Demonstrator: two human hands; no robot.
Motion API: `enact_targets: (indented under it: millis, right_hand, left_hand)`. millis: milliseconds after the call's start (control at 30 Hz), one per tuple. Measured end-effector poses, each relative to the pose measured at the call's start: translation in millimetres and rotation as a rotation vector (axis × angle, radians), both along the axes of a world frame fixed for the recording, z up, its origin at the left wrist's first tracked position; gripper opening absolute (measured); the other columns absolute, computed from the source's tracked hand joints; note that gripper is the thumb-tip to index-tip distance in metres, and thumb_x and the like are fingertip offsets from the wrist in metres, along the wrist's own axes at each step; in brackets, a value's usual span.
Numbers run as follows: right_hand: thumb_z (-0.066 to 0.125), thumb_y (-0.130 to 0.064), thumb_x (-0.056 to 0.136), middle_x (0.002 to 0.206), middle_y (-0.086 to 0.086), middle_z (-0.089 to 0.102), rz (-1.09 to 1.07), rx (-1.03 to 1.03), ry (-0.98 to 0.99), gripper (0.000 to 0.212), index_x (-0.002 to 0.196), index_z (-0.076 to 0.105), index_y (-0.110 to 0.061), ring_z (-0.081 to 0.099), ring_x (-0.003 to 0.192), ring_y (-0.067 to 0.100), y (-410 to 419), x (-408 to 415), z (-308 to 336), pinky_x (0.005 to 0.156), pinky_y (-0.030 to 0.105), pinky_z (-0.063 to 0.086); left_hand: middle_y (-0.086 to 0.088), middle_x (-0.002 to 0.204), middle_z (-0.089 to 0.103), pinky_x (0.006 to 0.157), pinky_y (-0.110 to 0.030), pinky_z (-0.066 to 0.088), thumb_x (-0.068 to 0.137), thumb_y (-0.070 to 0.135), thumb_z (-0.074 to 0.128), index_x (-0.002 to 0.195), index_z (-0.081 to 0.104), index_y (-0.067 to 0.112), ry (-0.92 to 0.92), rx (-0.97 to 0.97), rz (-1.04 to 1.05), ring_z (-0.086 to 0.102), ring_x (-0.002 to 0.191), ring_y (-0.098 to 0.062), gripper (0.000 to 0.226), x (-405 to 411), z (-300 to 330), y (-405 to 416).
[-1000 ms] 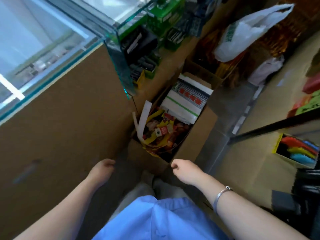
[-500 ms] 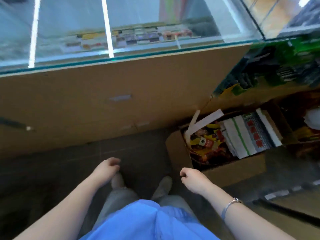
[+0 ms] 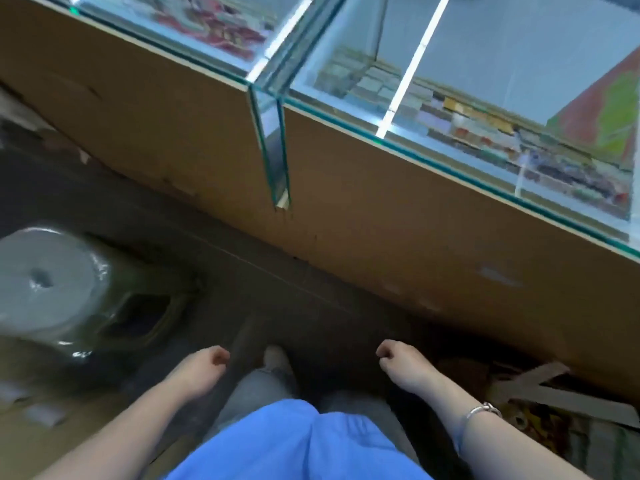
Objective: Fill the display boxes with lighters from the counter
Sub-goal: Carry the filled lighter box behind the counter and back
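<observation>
person standing behind a glass shop counter, both hands empty

the view looks down from a head camera at a person's own body. a blue shirt [image 3: 304, 441] fills the 6 o'clock edge, with grey trousers and one pale shoe [image 3: 275, 356] just above it.

the left hand [image 3: 204, 367] sits at about 7 o'clock and the right hand [image 3: 401, 362] at about 5 o'clock, well apart. each hangs with fingers loosely curled inward and holds nothing. a silver bracelet [image 3: 483, 410] circles the right wrist.

a glass-topped counter [image 3: 381, 209] with a brown panelled side runs from 10 o'clock down to 3 o'clock. through the glass [image 3: 491, 109] at 2 o'clock lie rows of small coloured packets, too blurred to read any brand or writing. a bright strip of light reflects across the glass.

a grey round-topped plastic stool [image 3: 52, 282] stands on the dark floor [image 3: 242, 271] at 9 o'clock. an open cardboard box [image 3: 540, 386] shows at 4 o'clock, its contents dim.

no lighters or display boxes can be made out; if they are among the blurred goods under the glass, it cannot be told.
</observation>
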State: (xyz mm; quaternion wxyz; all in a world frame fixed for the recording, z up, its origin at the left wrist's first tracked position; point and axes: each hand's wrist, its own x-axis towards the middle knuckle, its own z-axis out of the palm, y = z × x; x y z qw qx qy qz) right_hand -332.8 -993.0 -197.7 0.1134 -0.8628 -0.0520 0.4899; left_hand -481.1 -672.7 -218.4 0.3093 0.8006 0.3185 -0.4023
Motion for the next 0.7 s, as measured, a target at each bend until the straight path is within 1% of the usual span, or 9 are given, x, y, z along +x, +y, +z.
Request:
enact_targets:
  millis: [100,167,300,400,533,600,633,700]
  right_hand:
    - [0.047,-0.013,0.088,0.116,0.005,0.063,0.081,0.012,-0.008,0.025,0.108,0.062,-0.015,0.056,0.108,0.020,63.6,21.0,-6.6,0.088,0.025,0.042]
    - [0.046,-0.012,0.087,0.116,0.005,0.063,0.148,0.009,0.011,0.026,0.107,0.062,-0.014,0.056,0.109,0.021,106.0,32.9,-8.4,0.087,0.025,0.043]
    - [0.044,-0.014,0.087,0.111,0.007,0.064,0.310,0.028,0.054,0.025,0.104,0.062,-0.015,0.058,0.103,0.024,182.5,56.2,-5.7,0.083,0.029,0.045]
    - [0.045,-0.015,0.087,0.110,0.008,0.064,0.406,0.035,0.077,0.023,0.102,0.061,-0.014,0.058,0.101,0.025,231.9,78.9,-2.8,0.083,0.032,0.046]
    - [0.045,-0.015,0.088,0.111,0.007,0.063,0.541,0.050,0.055,0.021,0.103,0.061,-0.017,0.058,0.104,0.023,298.5,114.5,-1.9,0.081,0.026,0.043]
    - [0.045,-0.016,0.089,0.112,0.008,0.063,0.607,0.080,0.042,0.021,0.103,0.061,-0.016,0.057,0.105,0.023,334.6,129.7,1.5,0.083,0.026,0.043]
    - [0.046,-0.015,0.088,0.113,0.008,0.063,0.637,0.100,0.048,0.022,0.104,0.061,-0.014,0.057,0.104,0.023,354.3,137.3,3.7,0.082,0.026,0.042]
    - [0.046,-0.009,0.088,0.112,0.011,0.063,0.681,0.160,0.066,0.023,0.105,0.061,-0.010,0.057,0.100,0.021,396.0,149.2,11.3,0.075,0.024,0.041]
  left_hand:
    - [0.000,0.127,0.058,0.095,-0.024,0.042,0.091,0.017,0.052,0.125,0.055,0.018,-0.023,0.044,0.076,0.055,0.114,-0.014,0.034,-5.2,-4.6,64.6]
    - [0.001,0.127,0.058,0.095,-0.024,0.042,0.091,0.018,0.052,0.125,0.056,0.020,-0.051,0.088,0.143,0.055,0.114,-0.014,0.034,-6.0,-4.7,101.1]
    - [0.004,0.126,0.059,0.088,-0.022,0.041,0.090,0.021,0.050,0.122,0.057,0.026,-0.065,0.157,0.212,0.055,0.113,-0.016,0.033,-10.6,-2.7,143.7]
    - [0.002,0.125,0.059,0.089,-0.022,0.042,0.090,0.019,0.049,0.122,0.056,0.024,-0.043,0.111,0.311,0.056,0.112,-0.016,0.033,-13.9,-6.4,152.3]
    - [0.001,0.127,0.057,0.089,-0.019,0.040,0.093,0.018,0.048,0.126,0.053,0.020,0.009,0.019,0.474,0.054,0.113,-0.012,0.033,-13.0,-12.6,153.3]
    - [0.000,0.130,0.055,0.090,-0.019,0.039,0.093,0.017,0.048,0.127,0.052,0.019,0.053,-0.021,0.541,0.053,0.115,-0.013,0.034,-6.3,-10.5,158.6]
    - [0.000,0.130,0.055,0.090,-0.018,0.039,0.093,0.017,0.048,0.127,0.052,0.019,0.072,-0.035,0.571,0.053,0.115,-0.013,0.034,-0.2,-7.9,164.0]
    - [-0.001,0.130,0.055,0.091,-0.018,0.039,0.093,0.017,0.049,0.128,0.052,0.018,0.058,-0.055,0.622,0.052,0.116,-0.014,0.035,19.2,0.4,180.9]
